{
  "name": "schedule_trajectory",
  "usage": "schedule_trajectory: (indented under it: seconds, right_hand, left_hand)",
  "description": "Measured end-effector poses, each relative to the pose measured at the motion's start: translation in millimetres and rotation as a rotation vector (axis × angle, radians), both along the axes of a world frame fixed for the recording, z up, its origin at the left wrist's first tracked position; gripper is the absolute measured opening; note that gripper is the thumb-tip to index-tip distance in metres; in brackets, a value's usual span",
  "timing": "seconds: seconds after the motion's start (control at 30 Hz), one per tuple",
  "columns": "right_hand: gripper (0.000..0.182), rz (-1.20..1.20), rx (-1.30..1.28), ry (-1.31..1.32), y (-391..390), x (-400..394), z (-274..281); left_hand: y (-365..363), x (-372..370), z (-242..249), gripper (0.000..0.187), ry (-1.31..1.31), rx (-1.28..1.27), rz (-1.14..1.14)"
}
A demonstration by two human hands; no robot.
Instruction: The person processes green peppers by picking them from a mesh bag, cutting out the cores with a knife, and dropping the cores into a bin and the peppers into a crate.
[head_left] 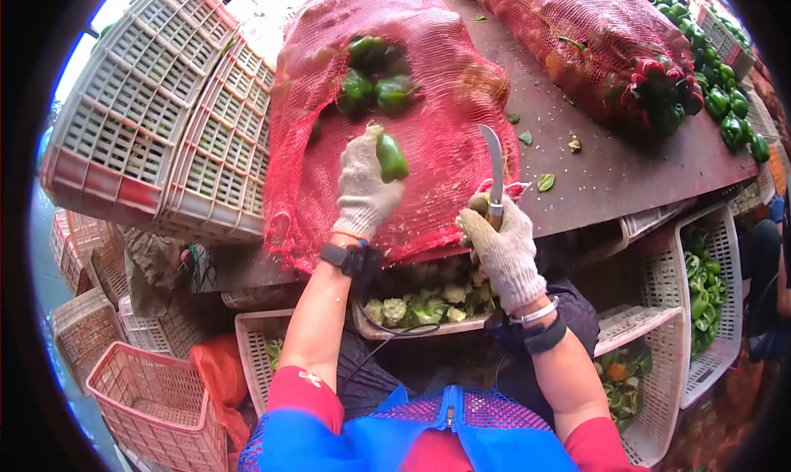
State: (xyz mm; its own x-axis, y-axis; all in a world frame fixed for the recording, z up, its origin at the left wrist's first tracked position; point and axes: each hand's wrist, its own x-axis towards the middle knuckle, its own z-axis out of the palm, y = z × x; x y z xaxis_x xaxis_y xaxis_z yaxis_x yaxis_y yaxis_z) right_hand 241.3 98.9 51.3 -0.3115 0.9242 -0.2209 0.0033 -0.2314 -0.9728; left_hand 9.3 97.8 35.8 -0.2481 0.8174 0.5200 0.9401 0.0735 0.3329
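Note:
A green pepper [392, 158] is gripped in my gloved left hand [367, 187], above a red mesh sack [313, 175] spread on the dark table [577, 171]. Several more green peppers [394, 94] lie within the sack's opening, just beyond that hand. My gloved right hand [504, 245] is closed round the handle of a curved knife [494, 154], its blade pointing up and away from me. Something green shows partly behind the right fingers; I cannot make out what it is. The sack's red tied edge lies beside the knife handle.
Stacked plastic crates [124, 113] stand at the left of the table. A full mesh sack [577, 43] and loose peppers [717, 101] lie at the right. Below the table edge, a crate holds pale trimmings [428, 309]. An empty pinkish crate [156, 389] sits lower left.

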Motion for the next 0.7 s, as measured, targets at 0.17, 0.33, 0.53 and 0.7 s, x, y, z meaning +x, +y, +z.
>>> schedule_trajectory:
  seconds: [0.17,0.33,0.53,0.7]
  right_hand:
    - [0.038,0.03,0.238,-0.067,-2,-63,-45]
    - [0.042,0.202,0.19,-0.106,-30,-89,-68]
    - [0.039,0.263,0.228,-0.099,-37,-92,-66]
    - [0.034,0.33,0.241,-0.395,-37,-77,-54]
  left_hand:
    - [-89,6,-33,0.085,0.239,-0.081,-0.075]
    - [-122,17,-42,0.071,-0.278,0.05,-0.152]
    - [-125,13,-55,0.051,-1.075,0.129,0.089]
    - [-114,8,-67,0.04,-1.159,0.161,0.111]
